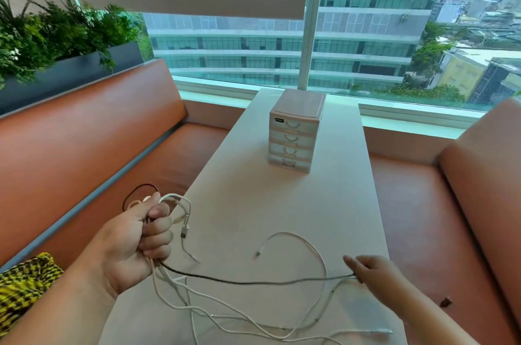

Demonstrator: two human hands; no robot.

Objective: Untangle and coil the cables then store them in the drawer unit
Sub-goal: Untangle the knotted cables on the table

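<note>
Gripping a bunch of cables [169, 205] in a closed fist, the left hand [132, 240] sits at about 8 o'clock in the view, just off the left edge of the white counter [282, 203]. Its fingers [158, 237] are curled tight around white leads and one black cable [225, 280]; loops stick up above the fist and a plug end dangles beside it. From under the fist the black cable runs across the counter toward 4 o'clock, where the right hand [372, 271] pinches it between closed fingertips, with one finger stretched out flat. Loose white cables [296, 246] lie in tangled curves on the counter between and below the two hands, some trailing toward the near edge at 6 o'clock. The drawer unit [296, 133], pale with four closed drawers, stands upright on the counter toward 12 o'clock, well apart from the cables. Orange benches [84, 133] flank the counter on both sides, and a planter [56, 34] sits at 10 o'clock.
</note>
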